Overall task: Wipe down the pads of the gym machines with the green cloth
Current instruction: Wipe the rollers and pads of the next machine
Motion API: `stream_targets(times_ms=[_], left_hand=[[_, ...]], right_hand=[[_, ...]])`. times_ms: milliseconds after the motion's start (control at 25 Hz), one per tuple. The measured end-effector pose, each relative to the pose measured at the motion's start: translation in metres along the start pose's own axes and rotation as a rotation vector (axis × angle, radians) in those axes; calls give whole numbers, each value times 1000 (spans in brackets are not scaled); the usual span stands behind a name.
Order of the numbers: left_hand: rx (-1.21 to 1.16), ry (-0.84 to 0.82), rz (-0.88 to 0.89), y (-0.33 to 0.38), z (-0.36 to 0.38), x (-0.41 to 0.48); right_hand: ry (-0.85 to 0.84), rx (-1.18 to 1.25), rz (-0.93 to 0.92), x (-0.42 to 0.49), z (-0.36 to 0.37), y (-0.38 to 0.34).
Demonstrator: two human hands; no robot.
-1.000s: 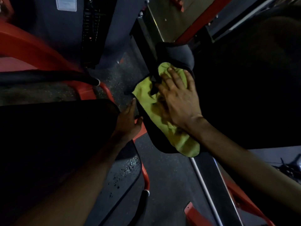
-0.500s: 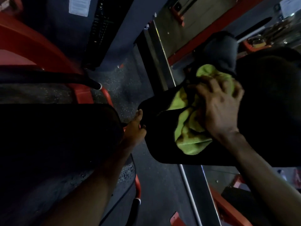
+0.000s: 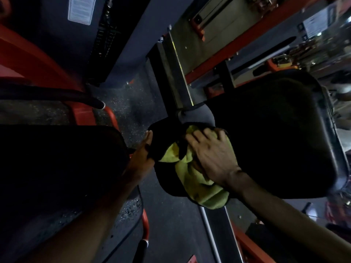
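Green cloth (image 3: 195, 179) lies bunched on a small black pad (image 3: 167, 179) in the middle of the scene, its near end hanging over the pad's near edge

At the far left a red frame tube (image 3: 28, 54) slants down beside a dark weight stack (image 3: 102, 44) with a white label (image 3: 81, 10) on its housing. Nearer, a black handle grip (image 3: 57, 95) runs rightward above a large dark pad (image 3: 57, 158) that fills the left side, with speckled grey floor (image 3: 133, 103) to its right.

The left hand (image 3: 144, 154) reaches in from the near left and rests against the small pad's left edge, its fingers fairly straight along that edge and closed around nothing.

Right of it, the right hand (image 3: 212, 158) lies palm down on the cloth, fingers (image 3: 205, 132) spread and bent over the cloth's far bunched end, pressing it onto the pad. Just beyond the fingertips sits a rounded grey cushion (image 3: 197, 114). A metal rail (image 3: 214, 224) runs from near to far under the pad, and a bigger black pad (image 3: 275, 139) fills the right, touching the small one
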State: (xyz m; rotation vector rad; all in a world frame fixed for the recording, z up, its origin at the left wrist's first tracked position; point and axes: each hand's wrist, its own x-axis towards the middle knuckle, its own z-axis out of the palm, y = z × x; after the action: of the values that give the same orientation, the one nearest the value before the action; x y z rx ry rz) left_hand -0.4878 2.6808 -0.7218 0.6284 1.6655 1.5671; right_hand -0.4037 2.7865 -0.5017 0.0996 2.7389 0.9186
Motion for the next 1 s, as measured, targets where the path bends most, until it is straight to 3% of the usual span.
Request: stream_targets(times_ms=[240, 520, 760, 1000], left_hand=[[17, 37, 2, -3, -5, 5], [-71, 63, 80, 8, -7, 7], [-160, 33, -51, -4, -25, 18], [59, 21, 188, 21, 6, 14]], right_hand=[[116, 115, 314, -25, -35, 37], [-50, 128, 307, -13, -39, 16], [101, 116, 242, -15, -19, 20], [165, 165, 419, -33, -53, 56]])
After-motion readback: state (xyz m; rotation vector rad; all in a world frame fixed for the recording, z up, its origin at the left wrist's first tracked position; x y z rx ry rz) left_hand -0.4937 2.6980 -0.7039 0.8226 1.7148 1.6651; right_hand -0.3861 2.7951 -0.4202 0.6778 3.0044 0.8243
